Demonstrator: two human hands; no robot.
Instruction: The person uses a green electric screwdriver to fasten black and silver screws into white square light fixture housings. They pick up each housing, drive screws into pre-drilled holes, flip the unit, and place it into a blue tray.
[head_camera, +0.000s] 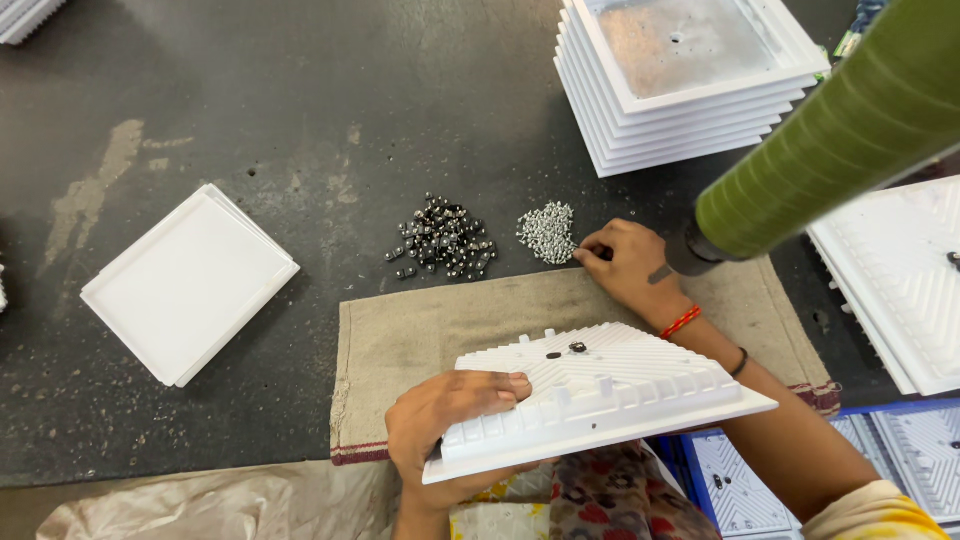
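white ribbed plastic panel (600, 395) sits tilted over the person's lap at the near edge of a beige cloth (400, 340), with a small dark nut (578, 347) on its ridged face. left hand (450, 420) holds its near-left corner, fingers curled over the top and thumb underneath. right hand (625, 262) rests on the dark floor (330, 130) beyond the cloth, fingertips pinched together at the edge of a small pile of silver screws (547, 232); whether they have hold of one is too small to tell. a pile of dark nuts (443, 240) lies just beside it. a green ribbed cylinder (840, 135) crosses above the right wrist, its upper end cut off. stacked white trays (680, 100) stand behind, a single white tray (190, 283) well apart to the left.
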